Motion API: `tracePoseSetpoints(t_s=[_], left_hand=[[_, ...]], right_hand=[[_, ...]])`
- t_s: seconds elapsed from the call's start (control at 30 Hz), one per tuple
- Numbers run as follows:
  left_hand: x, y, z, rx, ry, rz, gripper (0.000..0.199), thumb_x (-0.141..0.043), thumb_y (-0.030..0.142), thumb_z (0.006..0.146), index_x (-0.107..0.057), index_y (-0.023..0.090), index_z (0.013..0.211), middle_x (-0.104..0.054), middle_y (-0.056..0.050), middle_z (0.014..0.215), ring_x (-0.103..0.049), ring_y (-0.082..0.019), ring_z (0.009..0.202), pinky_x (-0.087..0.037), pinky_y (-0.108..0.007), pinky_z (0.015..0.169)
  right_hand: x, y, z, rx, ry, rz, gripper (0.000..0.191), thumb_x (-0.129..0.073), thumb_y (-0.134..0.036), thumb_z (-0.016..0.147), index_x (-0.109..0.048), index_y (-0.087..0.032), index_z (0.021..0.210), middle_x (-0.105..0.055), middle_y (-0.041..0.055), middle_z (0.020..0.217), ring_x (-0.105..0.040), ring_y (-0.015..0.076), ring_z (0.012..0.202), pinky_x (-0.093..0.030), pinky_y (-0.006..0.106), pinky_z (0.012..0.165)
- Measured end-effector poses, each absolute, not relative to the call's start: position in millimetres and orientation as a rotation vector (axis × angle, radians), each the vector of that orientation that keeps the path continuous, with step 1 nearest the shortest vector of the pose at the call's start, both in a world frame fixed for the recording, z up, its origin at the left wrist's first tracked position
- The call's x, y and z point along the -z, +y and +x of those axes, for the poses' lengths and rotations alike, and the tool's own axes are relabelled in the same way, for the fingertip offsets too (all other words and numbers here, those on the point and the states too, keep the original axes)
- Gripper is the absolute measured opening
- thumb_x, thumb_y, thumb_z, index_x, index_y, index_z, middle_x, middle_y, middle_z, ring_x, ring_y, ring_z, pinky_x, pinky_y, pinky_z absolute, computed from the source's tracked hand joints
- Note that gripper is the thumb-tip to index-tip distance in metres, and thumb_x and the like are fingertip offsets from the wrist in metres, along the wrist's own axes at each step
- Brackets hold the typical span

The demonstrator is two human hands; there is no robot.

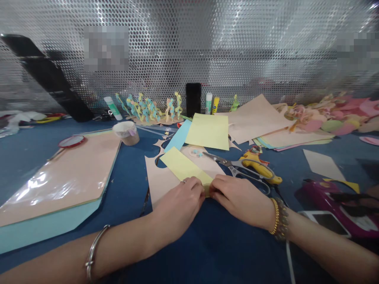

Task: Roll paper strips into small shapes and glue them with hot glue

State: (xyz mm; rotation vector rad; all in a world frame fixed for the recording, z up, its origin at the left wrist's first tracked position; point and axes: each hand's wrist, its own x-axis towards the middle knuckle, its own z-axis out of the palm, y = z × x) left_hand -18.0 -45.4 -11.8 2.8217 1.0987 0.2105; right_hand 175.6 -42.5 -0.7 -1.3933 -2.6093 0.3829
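Note:
A strip of yellow paper (pixel 184 165) slants over cut peach paper (pixel 161 183), its near end between my two hands. My left hand (pixel 183 205) is closed on that end, fingertips pressed to the paper. Facing it, my right hand (pixel 237 199) pinches the same end from the other side. The edge there looks bent up or folded, though my fingers partly hide it. Past the strip lie a yellow sheet (pixel 208 132) and a blue piece of paper (pixel 179 136). Scissors (pixel 233 165) rest just beyond my right hand.
A yellow glue gun (pixel 257 165) lies right of the scissors. Stacked peach sheets (pixel 74 165) and a small paper cup (pixel 126 133) are at left. Curled paper decorations (pixel 151 108), glue sticks (pixel 112 108) and a black phone (pixel 193 99) line the back. A magenta device (pixel 334 201) sits at right.

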Motion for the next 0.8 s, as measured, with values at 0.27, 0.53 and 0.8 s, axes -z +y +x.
tracePoseSetpoints(t_s=[0.27, 0.53, 0.8], left_hand=[[17, -45, -19, -0.216, 1.116, 2.905, 0.018, -0.042, 0.013, 0.092, -0.059, 0.013, 0.098, -0.06, -0.009, 0.096, -0.054, -0.021, 0.09, -0.045, -0.034, 0.079], [7, -45, -16, 0.134, 1.031, 3.198, 0.014, -0.055, 0.012, 0.081, -0.062, 0.014, 0.092, -0.058, -0.01, 0.084, -0.048, -0.028, 0.089, -0.042, -0.035, 0.066], [6, -47, -11, 0.088, 1.195, 3.09, 0.018, -0.046, 0.009, 0.084, -0.058, 0.013, 0.098, -0.055, -0.009, 0.091, -0.053, -0.024, 0.086, -0.045, -0.031, 0.06]], right_hand=[[-4, -39, 170, -0.516, -2.447, -1.597, 0.013, -0.054, -0.02, 0.078, -0.055, -0.018, 0.066, -0.06, 0.0008, 0.071, -0.055, 0.015, 0.065, -0.033, 0.026, 0.057], [-2, -29, 173, -0.65, -2.409, -1.61, 0.004, -0.057, -0.02, 0.071, -0.06, -0.019, 0.068, -0.064, 0.0005, 0.069, -0.055, 0.0136, 0.061, -0.033, 0.023, 0.053], [-2, -30, 175, -0.64, -2.422, -1.556, 0.006, -0.058, -0.019, 0.073, -0.061, -0.018, 0.068, -0.064, 0.0004, 0.069, -0.055, 0.0135, 0.062, -0.036, 0.024, 0.055]])
